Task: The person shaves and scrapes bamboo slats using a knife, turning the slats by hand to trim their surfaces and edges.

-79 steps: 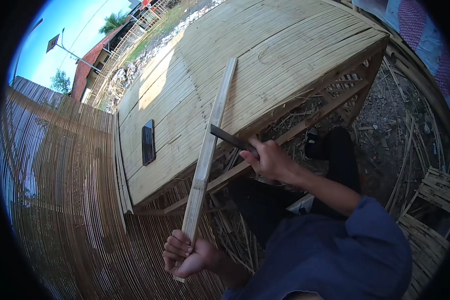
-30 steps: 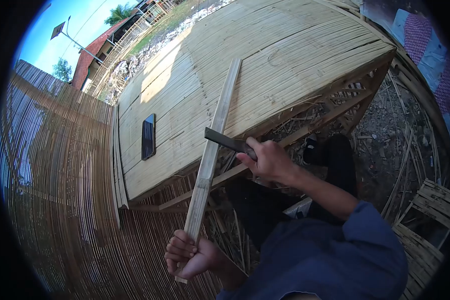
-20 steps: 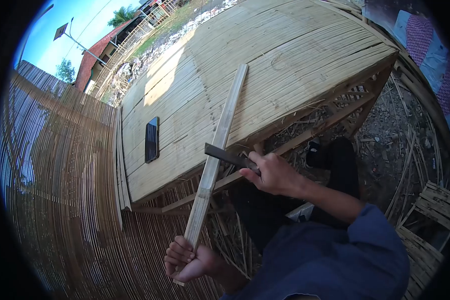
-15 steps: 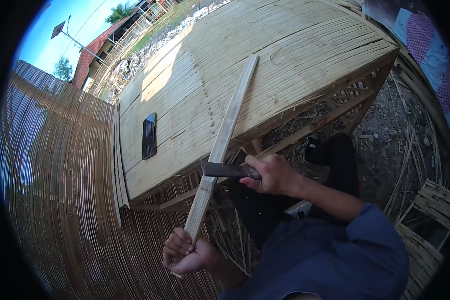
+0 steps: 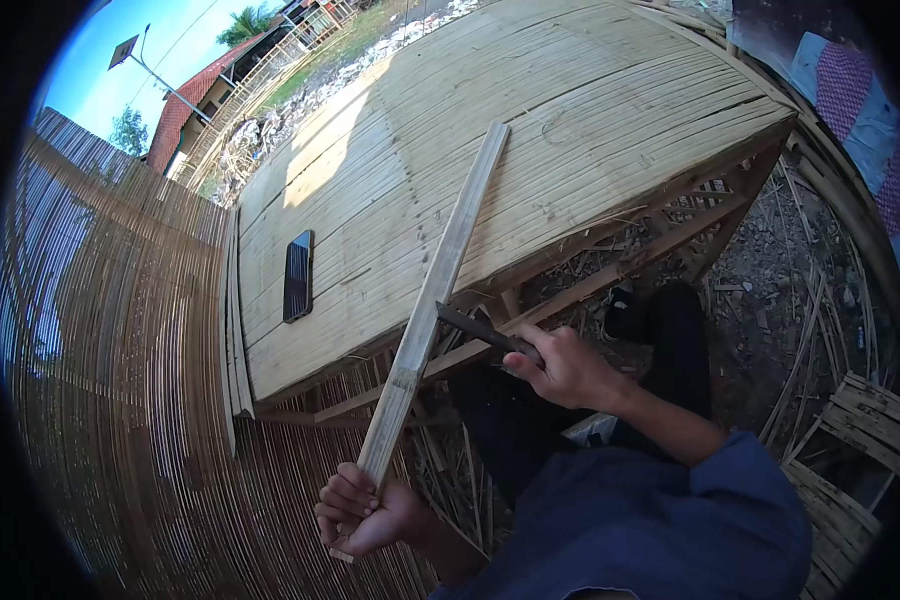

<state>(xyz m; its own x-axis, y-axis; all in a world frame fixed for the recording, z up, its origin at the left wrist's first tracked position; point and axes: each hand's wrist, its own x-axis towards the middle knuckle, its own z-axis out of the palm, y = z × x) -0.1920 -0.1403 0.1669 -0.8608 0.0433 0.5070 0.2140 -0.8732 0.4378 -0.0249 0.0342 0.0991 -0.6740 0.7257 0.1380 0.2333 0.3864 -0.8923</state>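
Note:
A long, pale bamboo strip [image 5: 458,235] slants from my lap side up over the edge of the slatted bamboo table [image 5: 610,130], its far end over the tabletop. My left hand [image 5: 375,512] is wrapped round the strip's near end. In my right hand [image 5: 575,370] is a dark, broad-bladed knife [image 5: 478,328], gripped by its handle. The blade's tip is at the right edge of the strip, above a darker node; whether it touches cannot be made out.
A dark phone [image 5: 298,277] lies on the table's left part. To the left stands a woven bamboo screen [image 5: 120,340]. Loose bamboo slivers [image 5: 810,330] litter the ground at right, near a slatted bamboo piece [image 5: 865,430]. My legs are under the table edge.
The knife has moved right and away, from lying across the strip's face to its right edge, and its blade has turned. The left hand and strip have shifted slightly down and left.

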